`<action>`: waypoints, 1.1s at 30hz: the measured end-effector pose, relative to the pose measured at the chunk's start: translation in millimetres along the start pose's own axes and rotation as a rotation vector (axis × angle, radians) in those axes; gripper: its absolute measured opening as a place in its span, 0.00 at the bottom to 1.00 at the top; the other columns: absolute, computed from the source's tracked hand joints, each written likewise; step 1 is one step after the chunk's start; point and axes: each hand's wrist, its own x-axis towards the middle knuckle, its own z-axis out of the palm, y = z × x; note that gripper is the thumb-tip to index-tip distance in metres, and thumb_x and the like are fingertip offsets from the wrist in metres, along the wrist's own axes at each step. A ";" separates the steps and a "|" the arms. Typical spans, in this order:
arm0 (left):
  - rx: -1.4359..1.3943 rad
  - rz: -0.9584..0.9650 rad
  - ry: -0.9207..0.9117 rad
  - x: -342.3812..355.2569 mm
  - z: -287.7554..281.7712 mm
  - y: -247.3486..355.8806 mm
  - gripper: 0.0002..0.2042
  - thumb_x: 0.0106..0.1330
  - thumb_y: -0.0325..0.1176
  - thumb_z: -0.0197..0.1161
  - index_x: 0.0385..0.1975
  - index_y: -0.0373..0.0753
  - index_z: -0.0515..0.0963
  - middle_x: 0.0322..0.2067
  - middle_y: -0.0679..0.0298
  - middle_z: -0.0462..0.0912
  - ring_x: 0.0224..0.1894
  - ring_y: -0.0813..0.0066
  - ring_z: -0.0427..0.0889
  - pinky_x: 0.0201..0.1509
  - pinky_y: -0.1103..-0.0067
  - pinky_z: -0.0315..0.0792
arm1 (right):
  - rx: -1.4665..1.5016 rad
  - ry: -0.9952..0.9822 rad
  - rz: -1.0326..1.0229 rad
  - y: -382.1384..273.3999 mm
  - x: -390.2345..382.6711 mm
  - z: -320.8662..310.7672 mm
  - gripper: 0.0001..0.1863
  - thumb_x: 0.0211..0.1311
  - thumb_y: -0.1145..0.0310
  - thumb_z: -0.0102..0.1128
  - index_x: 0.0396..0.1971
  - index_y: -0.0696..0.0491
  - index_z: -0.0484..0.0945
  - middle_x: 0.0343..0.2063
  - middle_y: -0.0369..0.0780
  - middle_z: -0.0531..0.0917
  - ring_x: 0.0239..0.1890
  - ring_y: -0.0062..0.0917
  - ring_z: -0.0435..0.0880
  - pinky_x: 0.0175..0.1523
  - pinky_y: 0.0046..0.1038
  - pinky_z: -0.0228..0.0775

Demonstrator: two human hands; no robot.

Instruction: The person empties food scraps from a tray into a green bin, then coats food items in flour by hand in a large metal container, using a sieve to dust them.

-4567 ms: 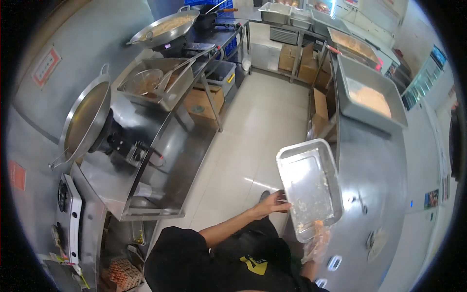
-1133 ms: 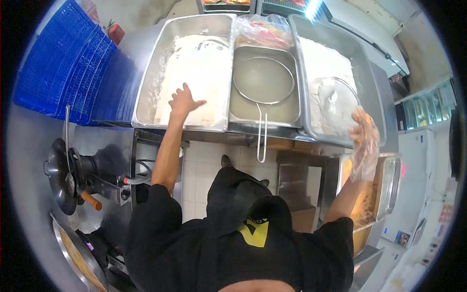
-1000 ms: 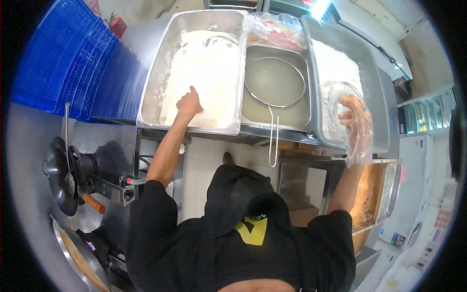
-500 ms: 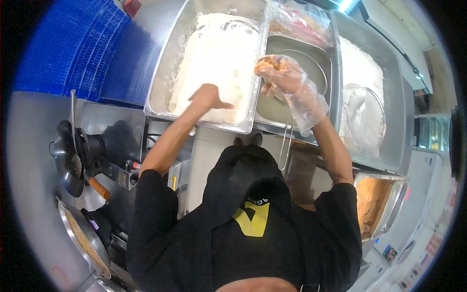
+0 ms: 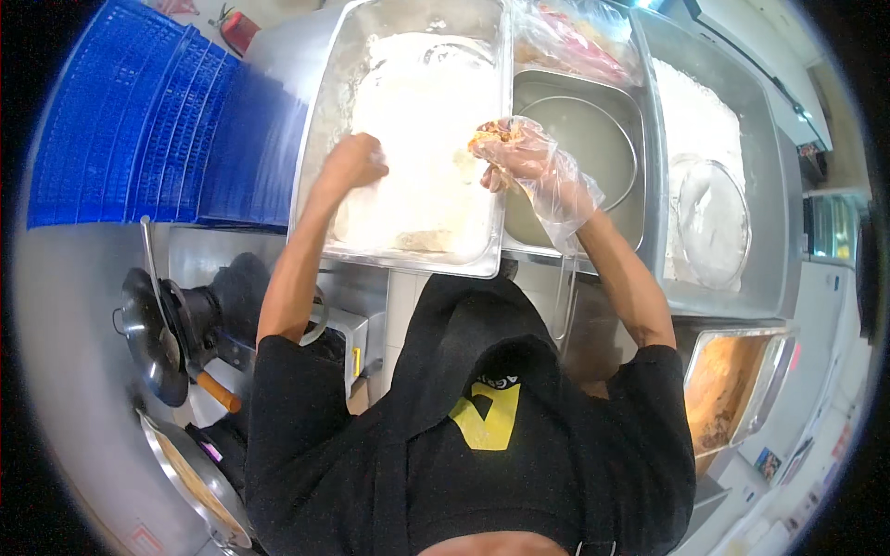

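My bare left hand (image 5: 355,161) is curled above the left side of a deep metal pan (image 5: 482,263) of white flour (image 5: 413,139). Its fingers are bent inward, and whatever they may hold is hidden. My right hand (image 5: 528,159), in a clear plastic glove, grips a lump of orange-brown coated food (image 5: 491,137) over the pan's right part. The food's exact kind does not show. Just right of that pan, a smaller metal pan of cloudy liquid (image 5: 598,139) contains a round wire strainer (image 5: 634,148), its long handle sticking out toward me.
At the right stands a grey tub (image 5: 774,185) of white powder with a round sieve (image 5: 712,222) on it. A plastic bag (image 5: 584,42) lies beyond the liquid. Blue baskets (image 5: 120,120) are stacked at the left, above a wok (image 5: 153,338). An orange-stained tray (image 5: 728,380) sits lower right.
My left hand has moved left and away from me across the flour, its spread fingers now curled. My right hand has shifted slightly left with the food lump. The view has shifted a little.
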 end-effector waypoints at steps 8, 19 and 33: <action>-0.432 0.277 0.098 17.7 -55.0 6.9 0.12 0.49 0.31 0.62 0.31 0.31 0.77 0.29 0.49 0.79 0.31 0.58 0.80 0.36 0.71 0.71 | 0.408 0.106 0.164 57.6 46.9 36.7 0.19 0.58 0.58 0.55 0.35 0.62 0.74 0.28 0.42 0.75 0.26 0.26 0.79 0.36 0.33 0.74; -0.247 0.665 -0.121 32.7 -68.5 10.1 0.14 0.52 0.35 0.66 0.38 0.38 0.79 0.38 0.54 0.80 0.40 0.60 0.79 0.45 0.75 0.70 | 0.293 0.159 0.005 113.1 122.8 37.1 0.10 0.53 0.70 0.59 0.33 0.58 0.77 0.32 0.42 0.80 0.27 0.23 0.78 0.28 0.24 0.71; -0.409 0.779 0.517 266.6 -25.7 148.6 0.15 0.49 0.31 0.63 0.39 0.40 0.76 0.42 0.53 0.76 0.40 0.51 0.77 0.45 0.65 0.71 | -1.042 0.705 -0.316 -65.1 178.3 -220.3 0.14 0.61 0.65 0.45 0.34 0.60 0.76 0.32 0.38 0.80 0.37 0.25 0.78 0.39 0.26 0.71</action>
